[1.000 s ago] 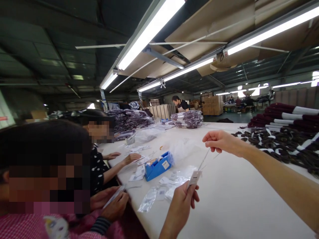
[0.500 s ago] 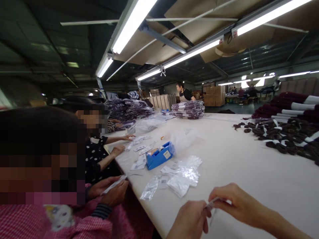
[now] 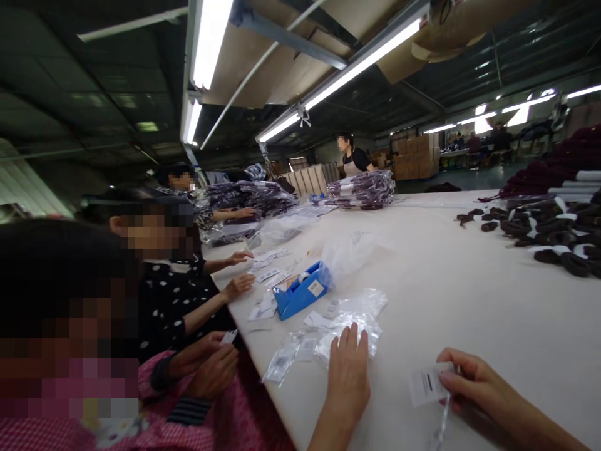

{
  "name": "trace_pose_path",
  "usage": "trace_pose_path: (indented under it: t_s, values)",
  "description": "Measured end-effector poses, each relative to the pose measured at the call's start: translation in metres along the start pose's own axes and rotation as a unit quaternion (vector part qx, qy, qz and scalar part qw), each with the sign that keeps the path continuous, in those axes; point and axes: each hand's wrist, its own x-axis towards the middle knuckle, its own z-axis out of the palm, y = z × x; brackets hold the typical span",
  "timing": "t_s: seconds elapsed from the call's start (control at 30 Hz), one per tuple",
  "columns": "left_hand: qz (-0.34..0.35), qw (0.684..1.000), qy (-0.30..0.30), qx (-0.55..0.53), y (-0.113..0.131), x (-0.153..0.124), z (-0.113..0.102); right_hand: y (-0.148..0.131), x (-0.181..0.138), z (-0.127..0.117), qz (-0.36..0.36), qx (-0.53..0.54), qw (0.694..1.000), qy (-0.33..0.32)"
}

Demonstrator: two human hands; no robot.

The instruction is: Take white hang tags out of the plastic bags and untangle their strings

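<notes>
Right hand [image 3: 474, 383] pinches a white printed tag [image 3: 426, 383] by its right edge, thumb on the printed face, holding it over the near part of the pale surface [image 3: 422, 275]; a thin strand [image 3: 443, 419] hangs below. Left hand [image 3: 350, 369] lies flat, fingers extended and slightly parted, over the clear plastic sleeves [image 3: 370, 307], near the blue tape dispenser [image 3: 300, 297]; whether it presses on them, I cannot tell. Judging by looks, the tag is light and thin, easily creased, so an edge pinch suits it. The sleeves seem slick, limp and prone to cling; one corner or edge offers the best hold.
</notes>
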Motion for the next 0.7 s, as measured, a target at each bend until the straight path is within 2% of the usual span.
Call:
trace_pose_path:
  t_s: [0.1, 0.17, 0.37, 0.53, 0.7]
  values:
    - [-0.024, 1.000, 0.000, 0.006, -0.003, 0.013, 0.025, 0.006, 0.003, -0.004, 0.004, 0.023, 1.000, -0.007]
    - [-0.035, 0.999, -0.003, -0.005, -0.005, 0.017, 0.029, 0.006, 0.003, -0.003, 0.007, 0.026, 1.000, -0.011]
    - [-0.058, 0.994, 0.006, -0.089, -0.023, 0.023, 0.010, 0.003, 0.002, -0.002, 0.020, 0.041, 0.999, -0.009]
    - [-0.113, 0.981, 0.014, -0.157, -0.030, 0.030, 0.003, 0.000, 0.003, -0.003, 0.024, 0.040, 0.999, -0.006]
    - [-0.099, 0.965, -0.038, -0.238, -0.031, 0.030, -0.007, -0.004, 0.001, -0.004, 0.027, 0.032, 0.999, -0.019]
